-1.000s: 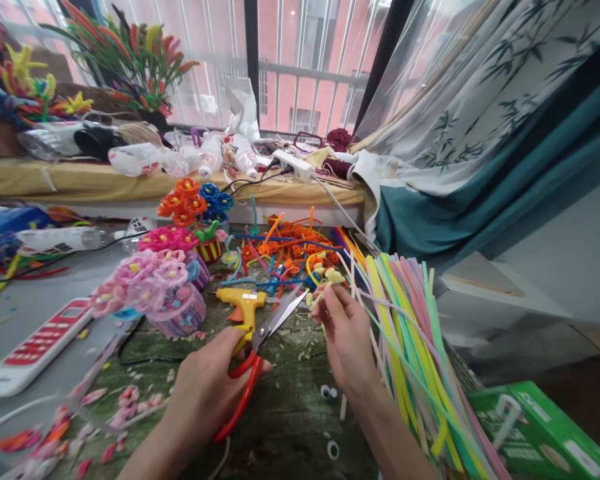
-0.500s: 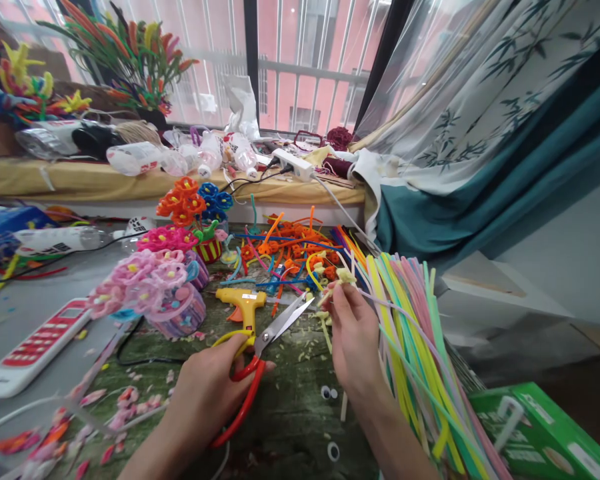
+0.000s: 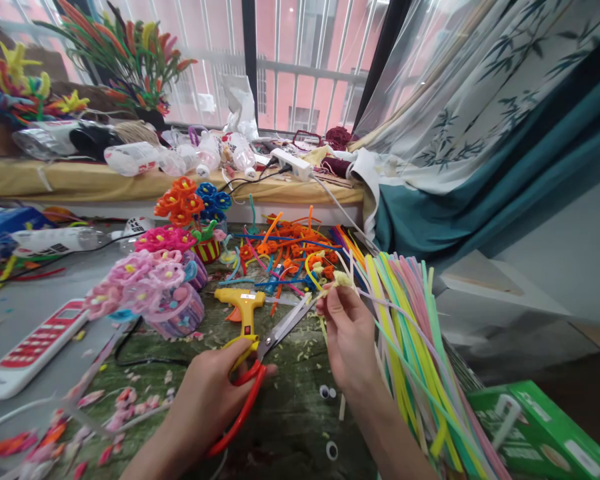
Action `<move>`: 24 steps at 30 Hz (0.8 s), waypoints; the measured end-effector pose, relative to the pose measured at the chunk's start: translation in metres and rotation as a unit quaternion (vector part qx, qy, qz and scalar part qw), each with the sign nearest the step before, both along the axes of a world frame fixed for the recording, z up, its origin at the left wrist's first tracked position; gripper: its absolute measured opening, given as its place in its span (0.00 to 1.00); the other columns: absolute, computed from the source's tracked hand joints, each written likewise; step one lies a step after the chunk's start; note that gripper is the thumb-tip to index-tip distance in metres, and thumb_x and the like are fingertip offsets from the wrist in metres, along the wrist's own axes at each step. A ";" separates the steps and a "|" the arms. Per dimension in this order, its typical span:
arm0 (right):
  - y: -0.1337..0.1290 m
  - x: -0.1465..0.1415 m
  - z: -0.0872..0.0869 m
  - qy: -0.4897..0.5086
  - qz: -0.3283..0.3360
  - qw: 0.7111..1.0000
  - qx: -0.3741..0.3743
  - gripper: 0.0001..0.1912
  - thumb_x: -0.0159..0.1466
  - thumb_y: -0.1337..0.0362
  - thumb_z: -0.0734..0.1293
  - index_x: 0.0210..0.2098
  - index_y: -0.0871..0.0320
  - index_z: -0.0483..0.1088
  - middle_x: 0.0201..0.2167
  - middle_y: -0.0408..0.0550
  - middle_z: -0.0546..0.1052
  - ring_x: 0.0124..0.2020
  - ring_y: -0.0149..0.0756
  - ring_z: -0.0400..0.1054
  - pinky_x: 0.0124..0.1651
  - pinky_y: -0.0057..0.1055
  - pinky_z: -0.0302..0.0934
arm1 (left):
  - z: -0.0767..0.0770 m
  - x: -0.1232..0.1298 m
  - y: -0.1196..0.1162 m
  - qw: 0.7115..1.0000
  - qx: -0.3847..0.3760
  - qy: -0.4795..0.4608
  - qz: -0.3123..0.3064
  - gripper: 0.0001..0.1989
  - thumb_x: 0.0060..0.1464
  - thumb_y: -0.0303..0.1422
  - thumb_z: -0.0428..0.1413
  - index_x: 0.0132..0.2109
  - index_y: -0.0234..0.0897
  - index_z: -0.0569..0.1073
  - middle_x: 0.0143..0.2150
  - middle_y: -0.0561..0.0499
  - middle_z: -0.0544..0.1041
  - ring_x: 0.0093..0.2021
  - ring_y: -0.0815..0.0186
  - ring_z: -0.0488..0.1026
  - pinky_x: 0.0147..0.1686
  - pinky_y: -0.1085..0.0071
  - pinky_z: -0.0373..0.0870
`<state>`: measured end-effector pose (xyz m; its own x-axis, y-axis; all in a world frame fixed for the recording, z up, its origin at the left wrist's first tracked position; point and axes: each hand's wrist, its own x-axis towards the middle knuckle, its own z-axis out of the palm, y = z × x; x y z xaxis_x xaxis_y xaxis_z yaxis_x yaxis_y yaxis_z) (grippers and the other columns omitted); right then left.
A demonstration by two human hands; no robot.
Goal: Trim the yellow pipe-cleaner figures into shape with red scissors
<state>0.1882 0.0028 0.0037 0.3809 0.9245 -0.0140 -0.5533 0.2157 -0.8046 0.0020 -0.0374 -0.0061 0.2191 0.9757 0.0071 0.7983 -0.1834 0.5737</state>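
Note:
My left hand [image 3: 217, 387] grips the scissors [image 3: 275, 339] by their red and yellow handles. The blades point up and right, almost closed, with their tips at a pale yellow fuzzy piece [image 3: 341, 279]. My right hand [image 3: 347, 327] pinches that piece between thumb and fingers. Just behind the scissors lies a yellow glue gun [image 3: 244, 303]. Pale yellow clippings are scattered on the dark green tabletop [image 3: 290, 413] under the blades. Googly eyes [image 3: 332, 451] lie nearer to me.
Pipe cleaners [image 3: 405, 333] in many colours lie right of my right hand, beside a green box [image 3: 540, 427]. Fuzzy flowers [image 3: 145, 280] and a red-and-white calculator-like device [image 3: 37, 347] are at left. Orange pieces [image 3: 295, 247] lie behind. Bottles [image 3: 130, 159] line the sill.
The scissor blades have come nearly together, and their tips have reached the pale yellow piece. My right hand has shifted slightly left and down, still holding the piece.

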 end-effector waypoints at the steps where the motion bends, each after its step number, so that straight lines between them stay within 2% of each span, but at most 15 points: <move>1: 0.000 -0.001 0.000 0.002 -0.001 1.000 0.000 0.12 0.49 0.57 0.79 0.29 0.55 0.78 0.25 0.38 0.76 0.27 0.27 0.66 0.33 0.26 0.60 | 0.000 0.000 0.000 1.000 -0.002 0.000 -0.004 0.20 0.55 0.49 0.52 0.25 0.40 0.63 0.19 0.60 0.60 0.21 0.70 0.55 0.24 0.75 0.49; 7: 0.001 -0.003 0.001 0.029 -0.007 1.000 0.009 0.13 0.46 0.57 0.81 0.28 0.54 0.79 0.27 0.38 0.78 0.30 0.27 0.69 0.39 0.26 0.63 | 0.001 0.000 -0.001 1.000 -0.014 0.000 -0.008 0.18 0.55 0.47 0.53 0.26 0.39 0.65 0.19 0.60 0.58 0.22 0.70 0.55 0.24 0.75 0.48; 12: 0.001 -0.002 0.002 0.022 -0.005 1.000 0.009 0.13 0.47 0.57 0.80 0.28 0.54 0.78 0.28 0.38 0.78 0.31 0.30 0.69 0.42 0.30 0.64 | 0.004 0.000 0.000 0.999 -0.028 -0.019 -0.009 0.20 0.54 0.47 0.53 0.23 0.40 0.60 0.18 0.61 0.57 0.22 0.71 0.53 0.24 0.75 0.48; 24: 0.002 -0.001 -0.002 -0.006 -0.032 0.999 0.011 0.11 0.49 0.59 0.79 0.29 0.54 0.78 0.29 0.40 0.78 0.32 0.32 0.68 0.42 0.33 0.63 | 0.004 -0.001 0.000 0.998 -0.050 -0.017 -0.024 0.20 0.55 0.46 0.53 0.23 0.40 0.59 0.19 0.60 0.56 0.22 0.71 0.53 0.24 0.74 0.47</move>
